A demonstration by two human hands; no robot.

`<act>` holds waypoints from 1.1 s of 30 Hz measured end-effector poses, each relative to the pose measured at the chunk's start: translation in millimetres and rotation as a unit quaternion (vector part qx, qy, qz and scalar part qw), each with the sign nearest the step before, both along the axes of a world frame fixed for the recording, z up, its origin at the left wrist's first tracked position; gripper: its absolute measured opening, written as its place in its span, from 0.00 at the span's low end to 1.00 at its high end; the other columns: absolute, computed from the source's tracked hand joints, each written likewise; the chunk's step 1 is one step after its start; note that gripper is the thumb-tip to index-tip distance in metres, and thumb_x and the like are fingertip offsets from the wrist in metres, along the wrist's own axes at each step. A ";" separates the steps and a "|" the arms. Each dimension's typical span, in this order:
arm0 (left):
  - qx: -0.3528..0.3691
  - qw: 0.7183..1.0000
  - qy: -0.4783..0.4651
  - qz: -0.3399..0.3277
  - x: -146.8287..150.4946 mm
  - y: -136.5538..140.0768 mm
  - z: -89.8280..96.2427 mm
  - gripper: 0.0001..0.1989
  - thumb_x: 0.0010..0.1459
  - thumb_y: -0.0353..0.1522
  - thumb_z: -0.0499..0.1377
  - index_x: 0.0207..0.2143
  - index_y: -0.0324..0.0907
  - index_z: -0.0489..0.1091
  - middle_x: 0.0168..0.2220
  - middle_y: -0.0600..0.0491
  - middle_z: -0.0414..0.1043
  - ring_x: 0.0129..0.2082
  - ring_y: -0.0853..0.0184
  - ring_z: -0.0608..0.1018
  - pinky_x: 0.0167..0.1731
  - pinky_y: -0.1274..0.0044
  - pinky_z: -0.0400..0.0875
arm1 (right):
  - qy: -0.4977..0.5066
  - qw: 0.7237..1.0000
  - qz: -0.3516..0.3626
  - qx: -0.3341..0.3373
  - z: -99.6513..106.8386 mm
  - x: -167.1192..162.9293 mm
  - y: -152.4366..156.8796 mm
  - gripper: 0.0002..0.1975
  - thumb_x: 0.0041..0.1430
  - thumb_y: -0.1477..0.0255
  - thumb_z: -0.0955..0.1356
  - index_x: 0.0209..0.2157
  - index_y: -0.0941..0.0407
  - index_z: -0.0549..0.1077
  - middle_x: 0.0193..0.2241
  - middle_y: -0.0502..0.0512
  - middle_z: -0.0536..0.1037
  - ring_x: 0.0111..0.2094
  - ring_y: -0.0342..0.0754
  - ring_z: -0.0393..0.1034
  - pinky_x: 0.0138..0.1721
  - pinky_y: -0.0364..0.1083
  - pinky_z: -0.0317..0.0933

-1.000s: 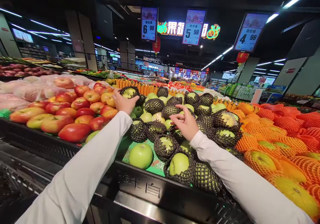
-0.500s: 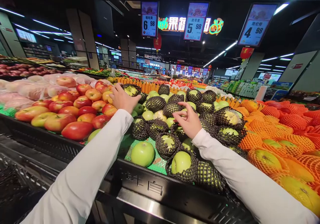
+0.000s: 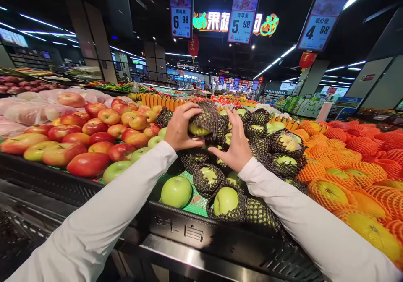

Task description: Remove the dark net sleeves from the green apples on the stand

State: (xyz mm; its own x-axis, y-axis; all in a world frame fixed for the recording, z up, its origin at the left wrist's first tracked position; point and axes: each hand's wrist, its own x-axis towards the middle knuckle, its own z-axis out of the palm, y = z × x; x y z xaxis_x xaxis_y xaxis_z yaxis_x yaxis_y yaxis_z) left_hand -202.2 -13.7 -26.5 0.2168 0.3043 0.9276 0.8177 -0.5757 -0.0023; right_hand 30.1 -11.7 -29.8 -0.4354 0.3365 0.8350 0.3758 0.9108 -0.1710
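Head view: I have the left hand (image 3: 180, 127) grasping a netted apple (image 3: 202, 120), raised over the green apples (image 3: 226, 201) in the black crate (image 3: 170, 225). My right hand (image 3: 237, 145) is just beside it, released, thumb and fingers spread. 1 bare apple (image 3: 176, 191) lies at the front; red apples (image 3: 89, 164) sit left, netted oranges (image 3: 329, 152) right.

Two bare hands raised and facing each other, thumbs low.
Both forearms, the left (image 3: 103, 215) and the right (image 3: 299, 219), reach forward and inward in white sleeves that end at the wrists. The left hand (image 3: 181, 126) is curled in a grip, fingers above and thumb beneath; the right hand (image 3: 234, 145) is cupped, thumb spread well away from upright fingers.
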 end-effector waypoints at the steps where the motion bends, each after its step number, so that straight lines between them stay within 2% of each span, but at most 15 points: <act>1: -0.022 0.999 0.035 -0.027 5.2 0.5 -2.2 0.40 0.38 0.49 0.72 0.52 0.47 0.64 0.57 0.44 0.66 0.60 0.48 0.68 0.61 0.54 0.62 | -0.027 0.999 0.013 0.027 0.9 0.6 -0.4 0.50 0.53 0.66 0.74 0.69 0.48 0.42 0.70 0.63 0.45 0.71 0.63 0.41 0.67 0.67 0.49; 4: -0.045 0.989 0.116 -0.078 16.2 4.5 -10.6 0.38 0.39 0.52 0.71 0.51 0.48 0.66 0.56 0.44 0.69 0.59 0.49 0.70 0.60 0.54 0.64 | -0.102 0.991 0.063 0.055 4.6 4.2 3.8 0.46 0.56 0.64 0.73 0.69 0.46 0.45 0.69 0.62 0.50 0.70 0.60 0.46 0.67 0.63 0.51; 8: -0.010 0.985 0.141 -0.100 20.0 12.3 -19.3 0.40 0.46 0.46 0.70 0.59 0.46 0.60 0.59 0.40 0.66 0.60 0.50 0.70 0.60 0.55 0.65 | -0.131 0.987 0.090 0.032 8.0 11.4 18.6 0.48 0.52 0.65 0.76 0.68 0.49 0.51 0.64 0.62 0.59 0.67 0.58 0.55 0.66 0.58 0.56; 12: -0.029 0.981 0.160 -0.108 21.8 13.1 -17.6 0.46 0.48 0.43 0.70 0.65 0.46 0.53 0.62 0.38 0.61 0.63 0.49 0.67 0.61 0.55 0.64 | -0.111 0.992 0.055 -0.020 6.1 14.2 28.7 0.48 0.46 0.65 0.78 0.66 0.50 0.56 0.61 0.61 0.66 0.61 0.59 0.63 0.63 0.57 0.59; 16: -0.049 0.985 0.138 -0.086 24.0 7.1 -11.5 0.50 0.47 0.42 0.70 0.67 0.46 0.50 0.67 0.37 0.52 0.67 0.46 0.60 0.64 0.54 0.58 | -0.084 0.995 0.011 -0.057 4.3 13.2 31.1 0.49 0.36 0.63 0.81 0.60 0.55 0.63 0.56 0.64 0.71 0.57 0.61 0.68 0.60 0.58 0.61; 20: -0.092 0.985 0.118 -0.086 18.9 4.2 -8.1 0.51 0.50 0.46 0.67 0.69 0.45 0.46 0.68 0.37 0.48 0.68 0.45 0.57 0.65 0.53 0.54 | -0.060 0.996 -0.026 -0.065 9.9 17.7 32.9 0.44 0.36 0.65 0.80 0.57 0.56 0.66 0.55 0.63 0.73 0.56 0.61 0.68 0.60 0.57 0.60; 22: -0.118 0.984 0.100 -0.089 12.4 6.1 -8.2 0.45 0.57 0.50 0.61 0.70 0.45 0.46 0.68 0.38 0.47 0.68 0.46 0.55 0.65 0.52 0.52 | -0.013 0.995 -0.072 -0.073 14.2 23.6 35.9 0.43 0.37 0.66 0.79 0.56 0.57 0.65 0.55 0.63 0.72 0.57 0.60 0.68 0.59 0.56 0.61; 24: -0.133 0.986 0.064 -0.074 4.8 10.0 -9.6 0.37 0.63 0.50 0.52 0.69 0.45 0.49 0.68 0.39 0.48 0.68 0.48 0.54 0.66 0.52 0.49 | 0.056 0.982 -0.151 -0.100 18.2 31.3 40.8 0.43 0.38 0.66 0.79 0.57 0.57 0.64 0.55 0.63 0.73 0.56 0.60 0.69 0.58 0.56 0.62; 27: -0.137 0.990 0.005 -0.027 -3.8 16.8 -13.0 0.32 0.67 0.50 0.44 0.67 0.44 0.54 0.66 0.40 0.51 0.67 0.51 0.55 0.66 0.53 0.47 | 0.125 0.935 -0.288 -0.166 23.0 43.8 49.2 0.44 0.40 0.57 0.77 0.57 0.58 0.62 0.52 0.64 0.75 0.52 0.61 0.72 0.55 0.57 0.64; 29: -0.139 0.990 -0.018 -0.001 -6.2 19.8 -14.8 0.32 0.67 0.51 0.42 0.66 0.44 0.55 0.65 0.41 0.52 0.66 0.52 0.55 0.66 0.54 0.48 | 0.098 0.900 -0.361 -0.223 25.7 50.3 53.2 0.47 0.42 0.50 0.75 0.57 0.62 0.61 0.49 0.69 0.76 0.49 0.64 0.73 0.53 0.59 0.65; 31: -0.145 0.989 -0.025 0.014 -6.4 21.0 -15.6 0.32 0.67 0.51 0.42 0.66 0.44 0.55 0.64 0.40 0.52 0.66 0.53 0.56 0.66 0.54 0.48 | 0.030 0.875 -0.409 -0.257 27.7 53.9 55.1 0.50 0.44 0.45 0.73 0.57 0.67 0.60 0.47 0.75 0.75 0.50 0.68 0.71 0.51 0.61 0.65; 33: -0.150 0.988 -0.026 0.029 -5.8 21.1 -15.6 0.32 0.67 0.50 0.42 0.66 0.43 0.56 0.64 0.40 0.52 0.65 0.52 0.56 0.66 0.54 0.48 | -0.032 0.869 -0.432 -0.240 27.9 54.5 55.9 0.49 0.47 0.43 0.71 0.55 0.70 0.62 0.47 0.79 0.73 0.54 0.71 0.67 0.52 0.62 0.63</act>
State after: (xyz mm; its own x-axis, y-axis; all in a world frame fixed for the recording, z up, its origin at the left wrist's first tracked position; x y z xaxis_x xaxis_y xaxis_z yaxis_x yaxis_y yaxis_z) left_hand -207.9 7.4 -42.1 0.1454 0.5783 0.8028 0.8439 -0.4960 0.2045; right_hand 84.6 44.1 -1.8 0.1128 0.8636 0.4913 0.9063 0.1133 -0.4072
